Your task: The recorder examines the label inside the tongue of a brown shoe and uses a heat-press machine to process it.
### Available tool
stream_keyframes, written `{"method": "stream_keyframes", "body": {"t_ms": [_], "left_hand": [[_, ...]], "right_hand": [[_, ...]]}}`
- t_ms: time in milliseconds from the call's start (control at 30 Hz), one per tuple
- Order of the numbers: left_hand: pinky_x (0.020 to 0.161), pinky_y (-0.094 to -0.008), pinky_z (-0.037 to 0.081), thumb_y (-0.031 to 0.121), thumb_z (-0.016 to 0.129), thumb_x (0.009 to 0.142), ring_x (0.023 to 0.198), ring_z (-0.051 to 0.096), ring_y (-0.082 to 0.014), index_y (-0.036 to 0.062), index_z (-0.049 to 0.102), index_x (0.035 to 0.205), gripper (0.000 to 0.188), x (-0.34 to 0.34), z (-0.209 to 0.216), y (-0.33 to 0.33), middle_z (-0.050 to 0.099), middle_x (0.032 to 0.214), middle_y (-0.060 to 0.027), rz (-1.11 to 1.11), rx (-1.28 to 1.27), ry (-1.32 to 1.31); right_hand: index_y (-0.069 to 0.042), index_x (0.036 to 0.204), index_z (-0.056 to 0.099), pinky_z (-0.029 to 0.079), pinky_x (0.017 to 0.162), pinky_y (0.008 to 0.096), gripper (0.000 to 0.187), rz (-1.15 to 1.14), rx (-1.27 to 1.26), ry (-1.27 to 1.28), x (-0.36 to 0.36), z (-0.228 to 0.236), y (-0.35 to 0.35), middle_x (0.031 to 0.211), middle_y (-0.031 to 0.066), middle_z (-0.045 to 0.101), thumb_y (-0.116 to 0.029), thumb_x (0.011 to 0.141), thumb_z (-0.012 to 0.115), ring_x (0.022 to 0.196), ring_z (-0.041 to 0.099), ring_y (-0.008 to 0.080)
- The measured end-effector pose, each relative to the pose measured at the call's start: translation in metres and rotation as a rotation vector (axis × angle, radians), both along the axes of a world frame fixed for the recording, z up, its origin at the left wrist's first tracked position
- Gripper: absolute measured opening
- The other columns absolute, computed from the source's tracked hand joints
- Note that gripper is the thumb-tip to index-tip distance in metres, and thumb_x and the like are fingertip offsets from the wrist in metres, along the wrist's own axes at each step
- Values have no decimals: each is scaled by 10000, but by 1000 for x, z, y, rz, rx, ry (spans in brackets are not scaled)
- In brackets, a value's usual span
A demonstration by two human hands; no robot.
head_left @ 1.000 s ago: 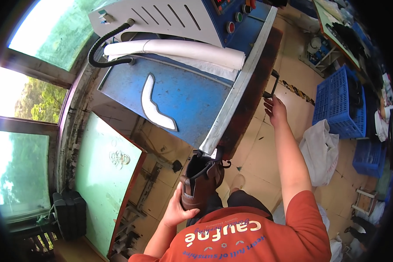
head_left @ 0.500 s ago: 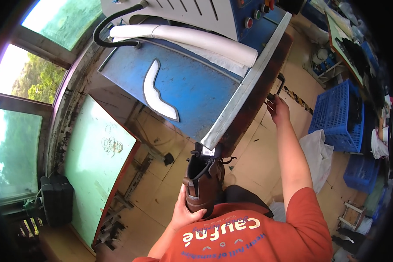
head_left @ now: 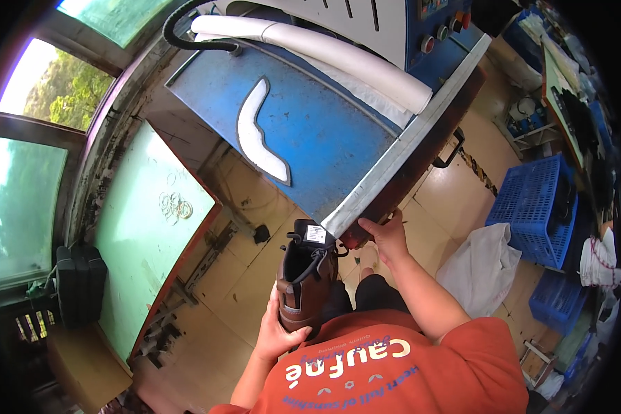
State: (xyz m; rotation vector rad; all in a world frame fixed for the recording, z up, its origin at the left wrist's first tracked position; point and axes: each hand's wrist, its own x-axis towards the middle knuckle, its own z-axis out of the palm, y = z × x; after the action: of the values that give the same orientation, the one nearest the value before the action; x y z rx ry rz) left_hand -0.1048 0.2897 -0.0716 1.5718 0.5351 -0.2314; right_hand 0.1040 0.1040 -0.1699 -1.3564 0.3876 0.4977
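Note:
My left hand (head_left: 281,330) is closed round the heel of a brown lace-up boot (head_left: 303,288), held in front of my shirt. The boot's opening faces up, and a white label shows on its black tongue. The toe end is hidden under the laces and the table corner. With thumb and fingers bent, my right hand (head_left: 386,238) grips the near end of the dark red-brown front panel (head_left: 421,169) under the table's metal edge. Farther along that panel is a black handle (head_left: 451,149). A white curved piece with a grey border (head_left: 259,131) lies on the blue tabletop (head_left: 324,148).
A white roll (head_left: 324,58) and a machine with buttons (head_left: 428,45) stand at the tabletop's back. Left is a pale green table (head_left: 134,228) with several rings. On the right floor are a blue crate (head_left: 524,207) and a whitish sack (head_left: 483,265).
My right hand has left the black handle and come nearer, to the near end of the panel. My left hand still holds the boot. The view has shifted slightly.

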Motion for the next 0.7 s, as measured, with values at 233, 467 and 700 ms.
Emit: {"method": "stream_keyframes", "body": {"t_ms": [233,467,700], "left_hand": [[936,-330,345,322,772,534,1116,438,-212,-24,291,1306,973,5,5,-19,441,1197,-127,83,79,-28],[936,-326,345,317,777,529,1107,445,-211,-24,304,1303,969,13,-2,-13,442,1204,-125,14,124,-99],[951,-314,326,317,779,528,1119,436,-203,-24,318,1296,959,36,-4,16,448,1204,-121,-84,111,-133]], "right_hand": [[44,1143,357,463,816,305,582,167,-192,-168,1,-8,-7,1027,142,538,-98,703,711,920,561,210],[42,1163,350,496,750,292,567,154,-125,-170,1,3,-11,995,144,558,-70,718,683,879,585,204],[16,1268,244,529,714,334,647,65,88,93,-1,13,-14,933,132,558,-59,763,639,811,600,215]]}}
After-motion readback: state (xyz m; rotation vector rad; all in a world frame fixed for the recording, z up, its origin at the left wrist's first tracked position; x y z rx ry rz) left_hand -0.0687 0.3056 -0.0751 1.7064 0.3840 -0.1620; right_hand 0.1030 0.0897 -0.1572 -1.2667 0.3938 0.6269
